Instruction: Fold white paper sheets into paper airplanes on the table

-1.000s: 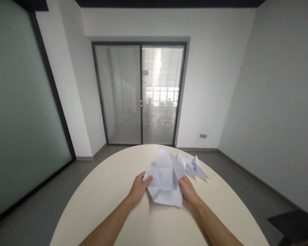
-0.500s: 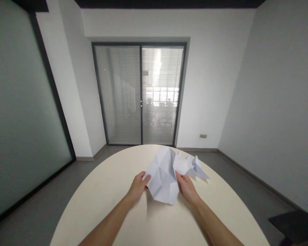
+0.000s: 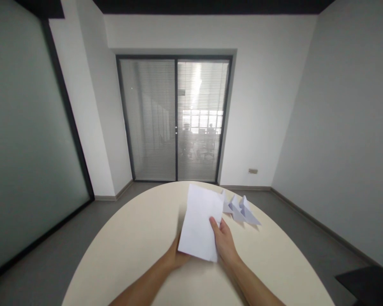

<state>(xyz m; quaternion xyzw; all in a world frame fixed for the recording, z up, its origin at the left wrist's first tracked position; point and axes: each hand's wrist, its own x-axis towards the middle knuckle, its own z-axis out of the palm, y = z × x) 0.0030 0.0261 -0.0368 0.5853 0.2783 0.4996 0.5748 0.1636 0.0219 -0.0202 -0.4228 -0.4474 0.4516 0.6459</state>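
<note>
A white sheet of paper [image 3: 201,225] is tilted up over the table, showing a smooth, nearly rectangular face. On its right edge is my right hand [image 3: 225,242], closed, with the thumb on the front and the fingers curled behind. My left hand [image 3: 175,255] supports the lower left of the paper from behind, its fingers mostly hidden by it. Just beyond the paper, to the right, folded paper boats [image 3: 244,210] with pointed peaks stand side by side. The paper partly overlaps the leftmost one.
Everything rests on a round cream table [image 3: 130,238] whose curved edge runs close behind the boats. Past it is a glass door with blinds [image 3: 147,127]. A dark flat object [image 3: 367,282] is at the lower right, beyond the table.
The creased, opened-out paper now shows a smooth, narrower rectangular face. My left hand has slid down behind it, and my right thumb now lies across its front.
</note>
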